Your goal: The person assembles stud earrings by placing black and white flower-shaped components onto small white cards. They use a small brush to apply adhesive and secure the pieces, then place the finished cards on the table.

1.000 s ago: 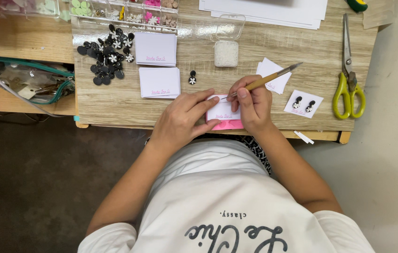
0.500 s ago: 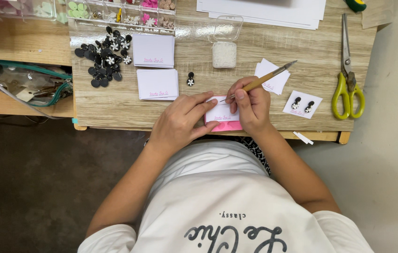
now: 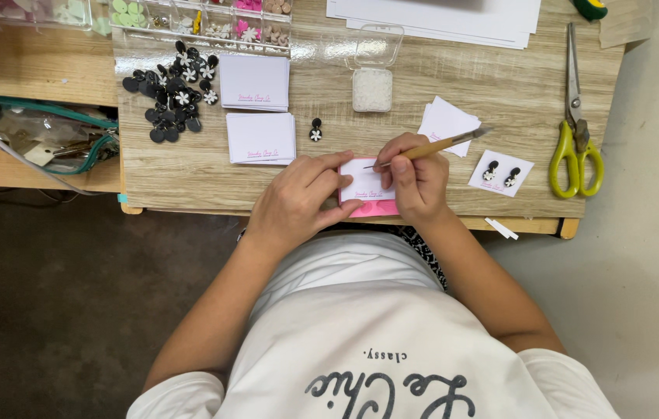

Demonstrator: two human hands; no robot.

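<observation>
Head view: the left hand (image 3: pixel 294 203) presses a small white card (image 3: pixel 368 182) flat, fingers curled along its edge, over a pink pad (image 3: pixel 380 208) at the near edge of the wood-grain tabletop (image 3: pixel 500 93). The right hand (image 3: pixel 416 180) pinches a slim wooden-handled tool (image 3: pixel 434 146) like a pen — its thin metal tip touches the card. Beside it lies another card carrying two black drop earrings (image 3: pixel 501 173). Two stacks of blank cards (image 3: pixel 256 109) sit further up, next to a heap of glossy black flower pieces (image 3: pixel 174 89). Green-handled scissors (image 3: pixel 575 132) lie well right — near a clear box of white beads (image 3: pixel 373 85).
</observation>
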